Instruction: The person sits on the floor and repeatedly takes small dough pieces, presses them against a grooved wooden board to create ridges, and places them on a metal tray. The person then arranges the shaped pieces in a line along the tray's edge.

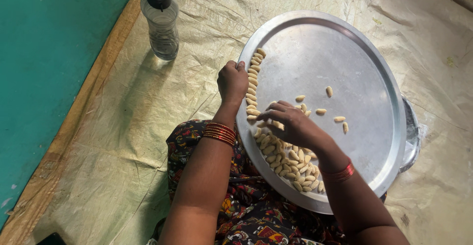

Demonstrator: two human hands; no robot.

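Right hand (290,124) over dough pieces (288,163); tray (345,52).

Clear bottle (160,22) (black-capped) on tarp (123,126)

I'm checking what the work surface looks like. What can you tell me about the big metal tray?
The tray is a large round plate of dull silvery metal with a raised rim, lying tilted on the person's lap and the tan sheet. Small ridged dough pieces lie along its left and near edge, a few loose in the middle. The left hand rests at its left rim; the right hand hovers over the pieces.
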